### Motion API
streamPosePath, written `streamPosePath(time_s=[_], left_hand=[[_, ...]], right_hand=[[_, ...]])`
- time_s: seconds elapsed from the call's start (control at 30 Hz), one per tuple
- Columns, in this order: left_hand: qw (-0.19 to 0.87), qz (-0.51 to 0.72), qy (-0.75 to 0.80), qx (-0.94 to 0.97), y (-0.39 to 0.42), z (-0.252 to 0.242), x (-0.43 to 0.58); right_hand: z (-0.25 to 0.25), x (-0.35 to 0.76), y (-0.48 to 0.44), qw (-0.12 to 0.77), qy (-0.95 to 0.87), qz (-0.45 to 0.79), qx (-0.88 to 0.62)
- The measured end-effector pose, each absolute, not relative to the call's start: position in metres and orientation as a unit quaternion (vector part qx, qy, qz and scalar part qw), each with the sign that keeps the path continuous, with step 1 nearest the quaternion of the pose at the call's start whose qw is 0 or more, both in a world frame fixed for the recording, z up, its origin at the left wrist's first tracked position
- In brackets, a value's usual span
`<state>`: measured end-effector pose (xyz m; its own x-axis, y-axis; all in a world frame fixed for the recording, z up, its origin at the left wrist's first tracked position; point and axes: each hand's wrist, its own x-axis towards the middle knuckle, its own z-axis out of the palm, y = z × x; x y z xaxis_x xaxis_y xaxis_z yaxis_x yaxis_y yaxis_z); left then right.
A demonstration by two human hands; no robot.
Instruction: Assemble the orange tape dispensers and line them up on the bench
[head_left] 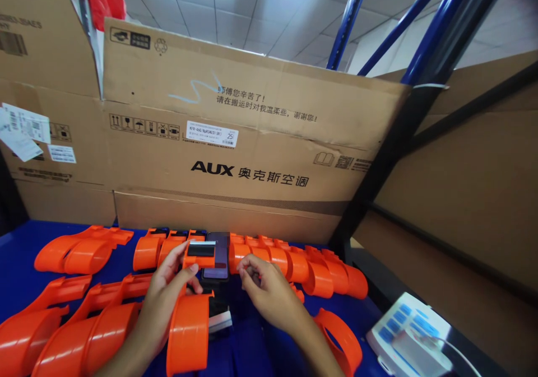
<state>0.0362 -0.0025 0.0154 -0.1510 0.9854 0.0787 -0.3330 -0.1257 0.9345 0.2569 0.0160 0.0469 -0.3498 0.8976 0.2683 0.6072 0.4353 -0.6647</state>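
Note:
My left hand (174, 279) is closed around an orange plastic tape dispenser (200, 261), whose black strip and silver serrated blade face up. Directly below that hand is a wide orange ring (188, 332); I cannot tell if it belongs to the held dispenser. A pale blade strip (221, 321) shows beside the ring. My right hand (264, 284) is a short way to the right, thumb and fingers curled together; anything between the fingertips is hidden. Behind the two hands is a dark phone (217, 256).
Several orange dispensers line the back right (298, 265), the back left (149, 251) and the left front (105, 326). Another orange piece (342, 338) lies at right front, near a white device with blue keys (409, 332). Cardboard (252, 158) walls the back; a dark rack post (378, 164) rises at right.

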Motion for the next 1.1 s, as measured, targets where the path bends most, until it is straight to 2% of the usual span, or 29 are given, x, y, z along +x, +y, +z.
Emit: streamPosePath(time_s=[0.2, 0.27, 0.33, 0.6, 0.87, 1.1], left_hand=[[0.515, 0.662, 0.397, 0.373, -0.003, 0.023, 0.032], [0.518, 0.662, 0.394, 0.372, -0.003, 0.023, 0.033], [0.523, 0.655, 0.396, 0.375, -0.003, 0.022, 0.035], [0.508, 0.648, 0.4, 0.404, 0.002, 0.021, 0.035], [0.503, 0.641, 0.404, 0.415, -0.006, 0.022, 0.037], [0.501, 0.645, 0.4, 0.416, -0.006, 0.021, 0.037]], right_hand=[[0.055, 0.246, 0.023, 0.292, -0.821, 0.103, -0.479], [0.061, 0.237, 0.034, 0.227, -0.844, 0.021, -0.486], [0.066, 0.224, 0.048, 0.112, -0.863, -0.061, -0.489], [0.059, 0.182, 0.095, 0.003, -0.85, -0.094, -0.519], [0.052, 0.176, 0.103, -0.026, -0.834, -0.096, -0.542], [0.047, 0.176, 0.102, 0.02, -0.833, -0.093, -0.545]])
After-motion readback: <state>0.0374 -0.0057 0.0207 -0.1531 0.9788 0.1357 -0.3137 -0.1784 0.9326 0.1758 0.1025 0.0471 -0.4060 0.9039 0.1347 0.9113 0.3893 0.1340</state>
